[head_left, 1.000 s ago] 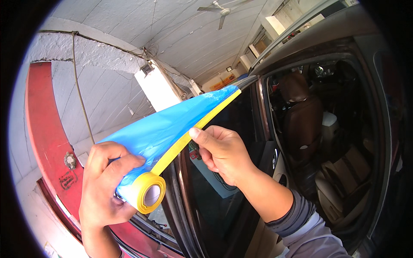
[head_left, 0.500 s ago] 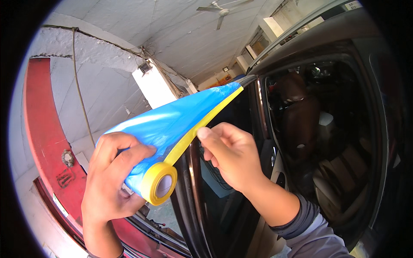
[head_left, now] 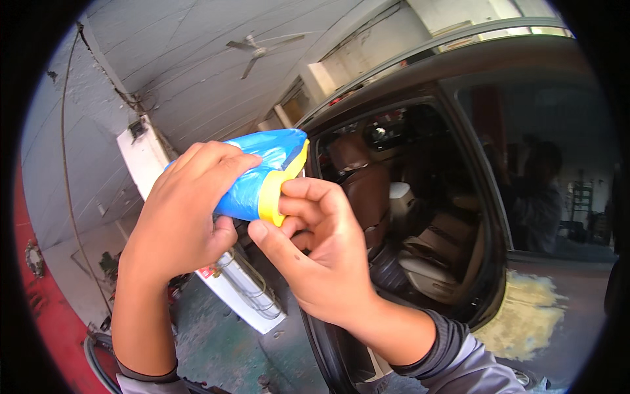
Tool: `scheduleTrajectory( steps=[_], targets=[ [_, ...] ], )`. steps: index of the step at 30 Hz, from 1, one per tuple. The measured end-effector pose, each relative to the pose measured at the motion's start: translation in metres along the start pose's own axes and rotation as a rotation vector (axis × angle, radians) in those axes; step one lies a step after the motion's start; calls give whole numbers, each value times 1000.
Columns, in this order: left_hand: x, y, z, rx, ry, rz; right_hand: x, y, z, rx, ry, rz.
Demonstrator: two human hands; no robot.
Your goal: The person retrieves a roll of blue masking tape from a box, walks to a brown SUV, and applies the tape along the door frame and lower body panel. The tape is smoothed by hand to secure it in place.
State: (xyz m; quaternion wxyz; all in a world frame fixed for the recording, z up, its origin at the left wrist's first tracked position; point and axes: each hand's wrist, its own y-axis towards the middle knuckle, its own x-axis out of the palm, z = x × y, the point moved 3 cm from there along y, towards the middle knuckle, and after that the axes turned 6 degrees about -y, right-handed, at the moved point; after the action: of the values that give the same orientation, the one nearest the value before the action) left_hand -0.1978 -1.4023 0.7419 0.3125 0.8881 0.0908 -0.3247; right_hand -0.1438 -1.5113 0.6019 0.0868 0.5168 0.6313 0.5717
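Note:
A roll of blue masking film (head_left: pixel 246 197) with a yellow tape edge hangs in the air beside the dark car. My left hand (head_left: pixel 190 203) is wrapped over the roll from the left, its fingers on the blue film. At the yellow-taped end, my right hand (head_left: pixel 321 246) has curled its fingers and thumb around the rim, and the fingertips partly hide the core. A short stretch of film (head_left: pixel 282 141) runs from the roll toward the top of the car's open door, where its exact contact cannot be made out.
The dark car (head_left: pixel 472 164) fills the right side, its doorway showing a brown seat (head_left: pixel 364 184). A yellowish patch (head_left: pixel 525 315) marks its rear panel. A white post (head_left: pixel 141 161) stands behind the roll, and a red post (head_left: pixel 39 315) at the far left. A ceiling fan (head_left: pixel 256 49) hangs above.
The long stretch of film between roll and car has become much shorter. My right hand has moved from the tape edge to the roll's end. The view has swung right.

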Motion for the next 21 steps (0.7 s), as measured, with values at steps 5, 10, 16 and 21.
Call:
scheduleTrajectory(
  steps=[5, 10, 16, 21],
  targets=[
    [-5, -2, -9, 30, -110, -16, 18, -3, -2, 142, 71, 126],
    [-25, 0, -14, 3, -350, -154, 21, -8, -1, 212, -62, 147],
    [-11, 48, -18, 87, -249, -185, 27, -23, -7, 277, -30, 120],
    [19, 63, -11, 175, -104, -347, 29, -30, -6, 359, 46, 88]
  ],
)
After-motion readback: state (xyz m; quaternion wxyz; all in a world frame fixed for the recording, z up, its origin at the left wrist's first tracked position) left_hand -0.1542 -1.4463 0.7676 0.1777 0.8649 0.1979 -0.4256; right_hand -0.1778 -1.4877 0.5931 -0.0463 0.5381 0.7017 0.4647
